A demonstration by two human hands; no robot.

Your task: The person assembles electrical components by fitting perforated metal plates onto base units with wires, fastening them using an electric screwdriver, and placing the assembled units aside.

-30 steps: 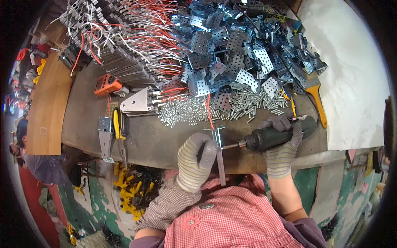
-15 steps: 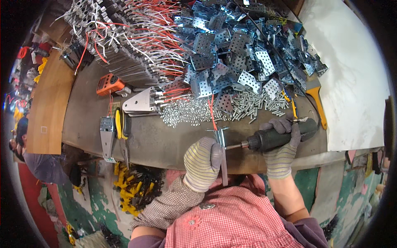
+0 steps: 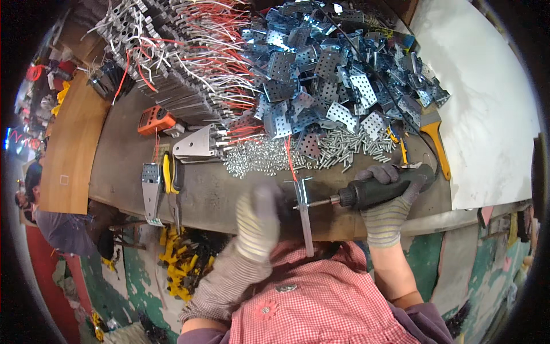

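"Where's our metal plate [image 3: 306, 223]?"

"Edge-on to us at the tabletop's [image 3: 212, 198] near side, a red wire [image 3: 291, 157] at its upper end, the bit [image 3: 322, 201] of our power screwdriver [image 3: 369, 194] reaching its right side."

"And our hands?"

"Our right hand [image 3: 395, 213] grasps the power screwdriver. Our left hand [image 3: 256, 222] is blurred, just beside the plate; we can't tell if it's clenched or released."

"How do we work this well?"

"We'd best hold the bit square, press gently, and brace the plate's left face, 2 fingertips clear of the tip."
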